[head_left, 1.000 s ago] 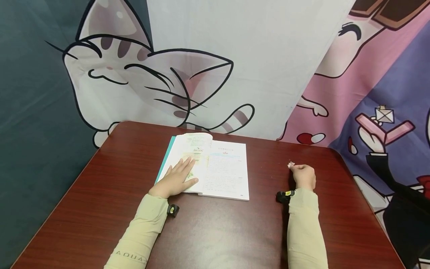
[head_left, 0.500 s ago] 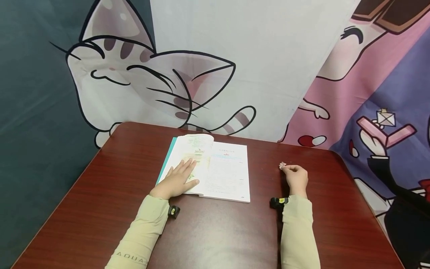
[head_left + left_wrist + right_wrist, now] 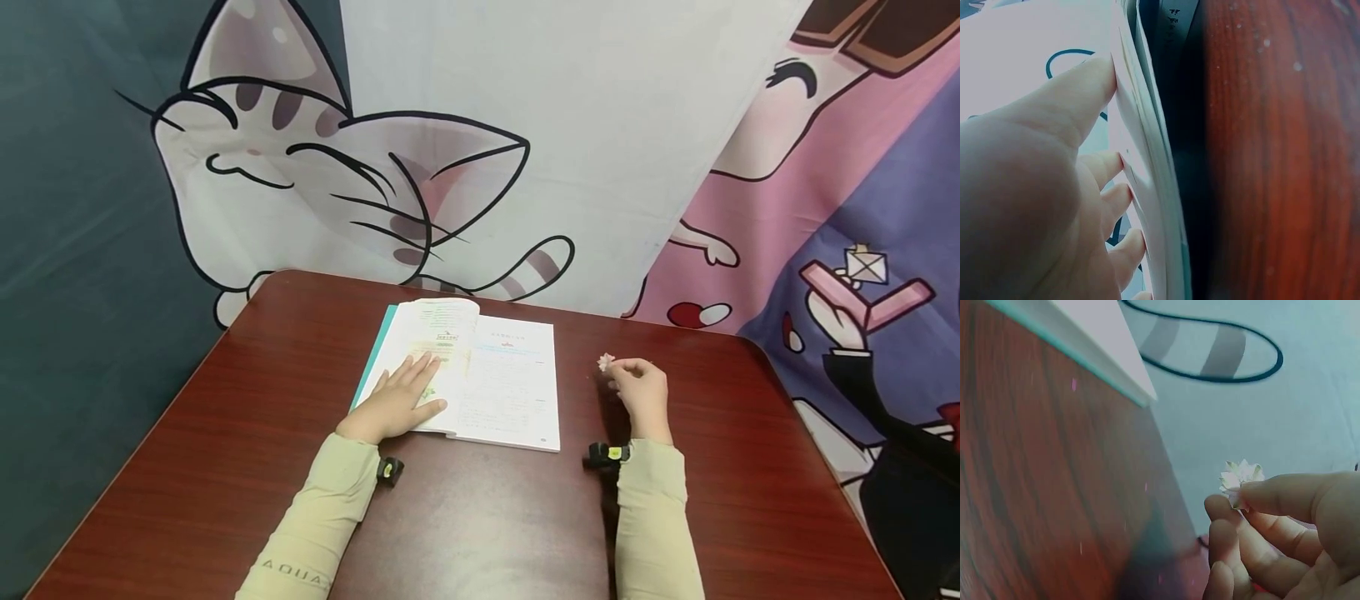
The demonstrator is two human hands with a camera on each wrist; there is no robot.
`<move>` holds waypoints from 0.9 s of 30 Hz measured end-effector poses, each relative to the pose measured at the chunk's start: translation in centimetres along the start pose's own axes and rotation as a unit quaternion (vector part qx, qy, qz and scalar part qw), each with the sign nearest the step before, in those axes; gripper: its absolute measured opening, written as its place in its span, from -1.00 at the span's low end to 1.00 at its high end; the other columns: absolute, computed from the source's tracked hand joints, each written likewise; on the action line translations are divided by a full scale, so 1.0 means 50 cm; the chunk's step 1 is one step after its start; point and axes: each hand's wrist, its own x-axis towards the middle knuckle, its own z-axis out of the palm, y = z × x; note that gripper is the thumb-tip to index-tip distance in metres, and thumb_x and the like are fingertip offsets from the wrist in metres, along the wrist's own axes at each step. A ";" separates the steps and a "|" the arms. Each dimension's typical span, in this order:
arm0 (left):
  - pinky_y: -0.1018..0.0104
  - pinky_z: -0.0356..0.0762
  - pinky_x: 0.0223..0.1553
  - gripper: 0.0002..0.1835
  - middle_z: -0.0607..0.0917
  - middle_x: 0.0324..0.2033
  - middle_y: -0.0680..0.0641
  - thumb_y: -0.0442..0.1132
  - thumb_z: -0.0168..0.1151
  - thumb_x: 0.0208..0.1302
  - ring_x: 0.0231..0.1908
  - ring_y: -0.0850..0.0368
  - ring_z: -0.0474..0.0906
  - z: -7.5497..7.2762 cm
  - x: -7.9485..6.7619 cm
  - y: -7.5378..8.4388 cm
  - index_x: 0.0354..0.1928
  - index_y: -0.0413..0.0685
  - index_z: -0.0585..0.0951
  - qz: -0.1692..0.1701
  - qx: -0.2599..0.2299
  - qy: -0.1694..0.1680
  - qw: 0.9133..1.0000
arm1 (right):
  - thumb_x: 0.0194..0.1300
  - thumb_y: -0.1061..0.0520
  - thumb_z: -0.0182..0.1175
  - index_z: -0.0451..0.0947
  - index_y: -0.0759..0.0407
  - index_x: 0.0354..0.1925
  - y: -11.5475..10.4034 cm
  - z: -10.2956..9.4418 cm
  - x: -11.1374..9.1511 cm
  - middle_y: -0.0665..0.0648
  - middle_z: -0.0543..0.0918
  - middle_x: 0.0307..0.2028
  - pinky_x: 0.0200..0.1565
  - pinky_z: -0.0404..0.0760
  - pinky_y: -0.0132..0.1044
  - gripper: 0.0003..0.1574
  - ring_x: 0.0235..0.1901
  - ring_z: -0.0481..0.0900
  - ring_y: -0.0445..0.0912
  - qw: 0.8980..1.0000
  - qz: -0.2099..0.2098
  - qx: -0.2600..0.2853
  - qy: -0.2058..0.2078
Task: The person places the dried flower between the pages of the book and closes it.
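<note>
An open book [image 3: 506, 387] with a teal cover edge lies at the middle of the table. My left hand [image 3: 397, 400] rests flat on its left page, fingers spread; in the left wrist view the fingertips press on the page beside the thick edge of the book. To the right of the book, my right hand [image 3: 641, 392] pinches a small whitish-pink flower [image 3: 605, 362] between thumb and fingers. Up close in the right wrist view, the flower [image 3: 1240, 480] shows pointed petals, held above the table with the book's corner beyond.
The dark red-brown wooden table [image 3: 487, 525] has rounded far corners. Behind it hangs a cloth backdrop [image 3: 600, 125] with a cartoon cat and figures. Tiny light specks lie on the tabletop in the right wrist view. A small black camera sits on each wrist.
My right hand has moved left toward the book, carrying the flower in its pinch. The left hand keeps its place on the page, and the head view has shifted slightly.
</note>
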 end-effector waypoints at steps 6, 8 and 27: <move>-0.39 -0.22 0.44 -0.19 0.01 0.59 -0.18 0.13 0.03 0.53 0.57 -0.27 -0.18 0.001 0.003 -0.001 0.61 -0.13 0.06 -0.001 0.002 -0.001 1.000 | 0.35 0.15 0.32 0.69 0.33 -0.12 -0.020 0.028 -0.011 0.08 0.75 -0.38 -0.30 0.65 -0.39 -0.75 -0.35 0.71 -0.02 0.999 -0.032 0.022 -0.004; -0.39 -0.23 0.44 -0.19 0.01 0.59 -0.18 0.13 0.03 0.53 0.57 -0.27 -0.19 0.003 0.004 -0.002 0.61 -0.12 0.06 -0.001 0.001 -0.002 1.000 | 0.36 0.15 0.32 0.69 0.33 -0.11 -0.029 0.040 -0.016 0.12 0.76 -0.35 -0.29 0.66 -0.38 -0.75 -0.32 0.72 0.03 0.999 -0.042 0.029 -0.004; -0.38 -0.23 0.45 -0.18 0.00 0.60 -0.17 0.15 0.02 0.53 0.57 -0.26 -0.20 0.004 0.007 -0.007 0.61 -0.11 0.05 -0.002 0.009 -0.005 1.000 | 0.32 0.19 0.33 0.68 0.22 -0.14 -0.089 0.163 -0.055 0.16 0.74 -0.36 -0.32 0.57 -0.29 -0.84 -0.42 0.59 -0.06 0.995 -0.076 0.052 -0.037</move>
